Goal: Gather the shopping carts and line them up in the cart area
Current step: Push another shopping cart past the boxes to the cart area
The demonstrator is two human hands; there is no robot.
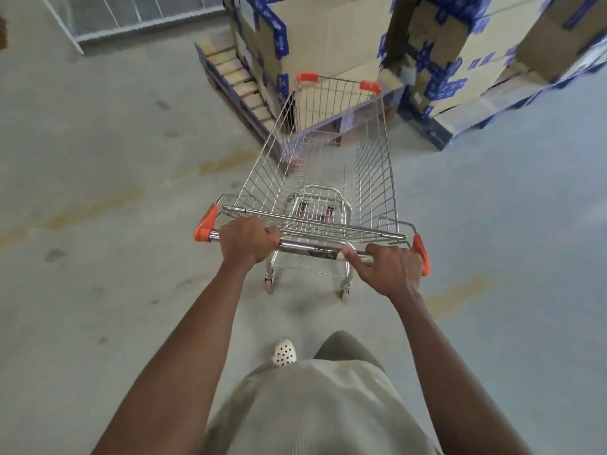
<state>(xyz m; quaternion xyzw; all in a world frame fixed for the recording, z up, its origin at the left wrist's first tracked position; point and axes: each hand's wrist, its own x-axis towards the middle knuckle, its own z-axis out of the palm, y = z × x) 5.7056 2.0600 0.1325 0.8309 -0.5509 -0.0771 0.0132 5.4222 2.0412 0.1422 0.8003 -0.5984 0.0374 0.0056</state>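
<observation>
A metal wire shopping cart [371, 165] with orange corner caps stands on the concrete floor straight ahead of me, its basket empty. My left hand [247, 239] grips the left part of the chrome handle bar [312, 249], fingers curled over it. My right hand [392, 269] holds the right end of the same bar, next to the orange end cap, with the thumb stretched along the bar. The cart's front points at the stacked cartons.
Tall stacks of cardboard cartons [331, 37] with blue tape sit on pallets [236, 80] just beyond the cart's front, more cartons [486, 60] at the right. A white wire fence panel [131, 18] stands at the far left. Grey concrete floor [98, 192] spreads to both sides.
</observation>
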